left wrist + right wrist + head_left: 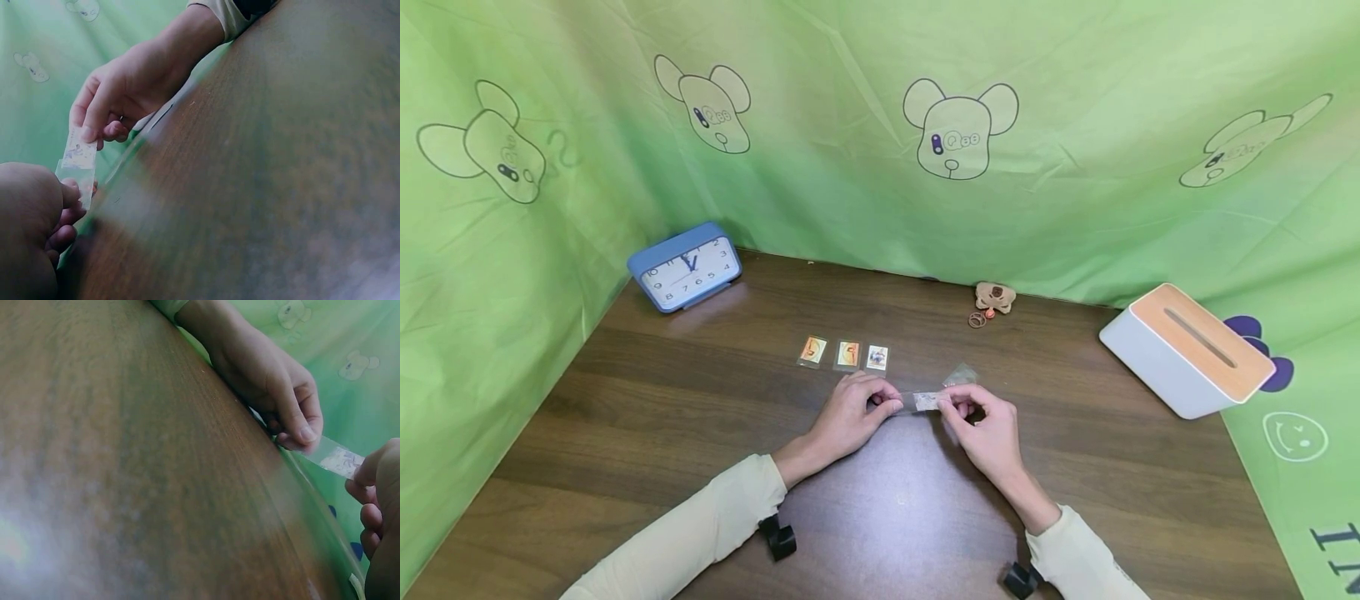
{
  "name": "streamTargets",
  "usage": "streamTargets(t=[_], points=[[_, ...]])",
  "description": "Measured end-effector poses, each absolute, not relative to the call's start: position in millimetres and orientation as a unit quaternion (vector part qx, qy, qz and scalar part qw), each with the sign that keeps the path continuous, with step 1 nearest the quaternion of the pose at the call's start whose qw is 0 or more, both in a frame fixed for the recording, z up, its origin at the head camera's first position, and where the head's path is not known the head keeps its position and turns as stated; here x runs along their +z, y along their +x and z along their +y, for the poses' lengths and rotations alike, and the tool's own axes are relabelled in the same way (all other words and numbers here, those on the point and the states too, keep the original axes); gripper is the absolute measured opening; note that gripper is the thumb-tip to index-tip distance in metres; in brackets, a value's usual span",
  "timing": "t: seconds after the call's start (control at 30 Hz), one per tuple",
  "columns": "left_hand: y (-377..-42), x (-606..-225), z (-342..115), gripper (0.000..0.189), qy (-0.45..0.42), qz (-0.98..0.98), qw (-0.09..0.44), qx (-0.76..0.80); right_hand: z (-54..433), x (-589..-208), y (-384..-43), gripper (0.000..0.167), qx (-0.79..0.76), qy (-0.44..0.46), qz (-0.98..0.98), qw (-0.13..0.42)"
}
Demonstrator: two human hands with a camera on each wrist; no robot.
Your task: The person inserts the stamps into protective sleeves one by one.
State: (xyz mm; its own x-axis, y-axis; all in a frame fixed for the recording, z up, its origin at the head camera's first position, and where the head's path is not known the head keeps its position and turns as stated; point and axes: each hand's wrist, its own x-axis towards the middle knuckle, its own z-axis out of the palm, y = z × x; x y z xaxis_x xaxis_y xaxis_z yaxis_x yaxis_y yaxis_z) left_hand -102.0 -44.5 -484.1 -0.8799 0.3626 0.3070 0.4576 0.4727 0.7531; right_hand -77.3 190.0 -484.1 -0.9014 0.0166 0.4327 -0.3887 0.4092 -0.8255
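Observation:
Over the middle of the table, my left hand pinches a clear plastic sleeve between thumb and fingers. From the other side my right hand pinches a small printed card by its end. In the left wrist view the card lines up with the sleeve, its near end overlapping the sleeve's mouth. The right wrist view shows the sleeve and card stretched between both hands. Beyond the hands lie three sleeved cards in a row: two orange ones and a whitish one.
Clear plastic lies just behind my right hand. A blue clock stands at the back left, a brown bear-like keyring at the back. On the right is a white tissue box with a wooden top. Green cloth surrounds the table.

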Motion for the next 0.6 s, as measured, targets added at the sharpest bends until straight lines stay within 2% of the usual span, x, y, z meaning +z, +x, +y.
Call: streamTargets(t=[0.6], points=[[-101.2, -483.0, -45.1, 0.008, -0.258, -0.832, 0.032, -0.49, 189.7, -480.9, -74.3, 0.02, 0.554, 0.124, -0.807, 0.16]])
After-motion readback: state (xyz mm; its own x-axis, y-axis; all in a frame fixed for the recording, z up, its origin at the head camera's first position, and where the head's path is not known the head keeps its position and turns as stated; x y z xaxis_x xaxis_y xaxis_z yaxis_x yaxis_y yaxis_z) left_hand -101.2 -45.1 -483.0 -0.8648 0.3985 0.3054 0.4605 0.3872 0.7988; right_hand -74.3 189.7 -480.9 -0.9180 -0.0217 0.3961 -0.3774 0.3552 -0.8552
